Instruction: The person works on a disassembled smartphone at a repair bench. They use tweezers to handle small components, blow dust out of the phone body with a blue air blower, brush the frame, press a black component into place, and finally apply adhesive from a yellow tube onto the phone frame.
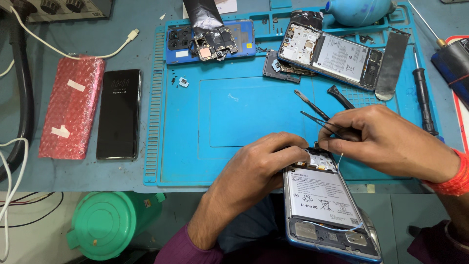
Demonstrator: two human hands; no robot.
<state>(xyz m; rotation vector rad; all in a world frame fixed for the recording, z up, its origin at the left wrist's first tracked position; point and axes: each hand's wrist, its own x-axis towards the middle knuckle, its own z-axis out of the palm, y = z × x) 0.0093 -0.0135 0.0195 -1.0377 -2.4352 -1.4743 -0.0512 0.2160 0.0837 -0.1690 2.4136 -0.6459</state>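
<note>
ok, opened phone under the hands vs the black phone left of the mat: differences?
The opened phone has its back off, showing a white battery and boards; the black phone is closed, glossy and intact. The opened phone is steadied by the left hand while the right hand holds tweezers at its top; the black phone lies untouched off the blue mat. Both are slim slab phones lying flat.
</note>
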